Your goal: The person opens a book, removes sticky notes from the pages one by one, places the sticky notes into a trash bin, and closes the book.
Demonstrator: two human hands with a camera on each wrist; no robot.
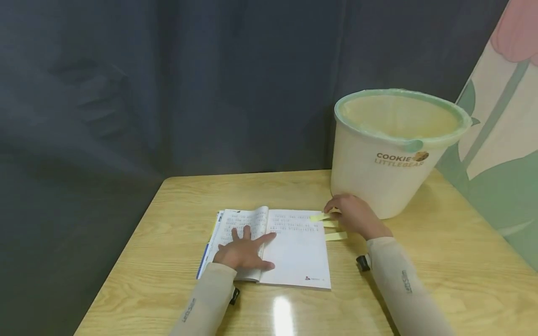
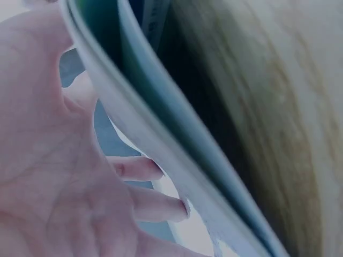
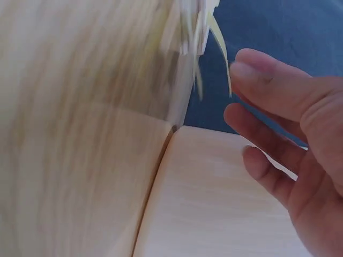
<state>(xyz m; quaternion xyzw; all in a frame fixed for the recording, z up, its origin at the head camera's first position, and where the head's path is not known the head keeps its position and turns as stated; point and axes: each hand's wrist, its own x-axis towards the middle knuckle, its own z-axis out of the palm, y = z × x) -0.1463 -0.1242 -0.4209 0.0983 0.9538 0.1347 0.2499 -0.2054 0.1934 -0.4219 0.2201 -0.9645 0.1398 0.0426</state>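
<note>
An open book (image 1: 296,252) lies on the table in the head view. My left hand (image 1: 244,252) rests on its left page, fingers spread across the fold; in the left wrist view the palm (image 2: 59,160) shows beside the page edges. Three yellow sticky tabs (image 1: 336,236) stick out from the right edge. My right hand (image 1: 355,215) is at the top one, its thumb and fingers loosely bent about the tab's outer end. In the right wrist view a yellow strip (image 3: 221,48) runs close by the fingertips, and a gap shows between thumb and fingers (image 3: 268,134).
A large cream bin (image 1: 370,172) with a green rim and a liner stands behind the right hand, close to it. A dark curtain (image 1: 252,93) hangs behind the wooden table (image 1: 159,242). A wall with a painted flower (image 1: 508,116) rises on the right.
</note>
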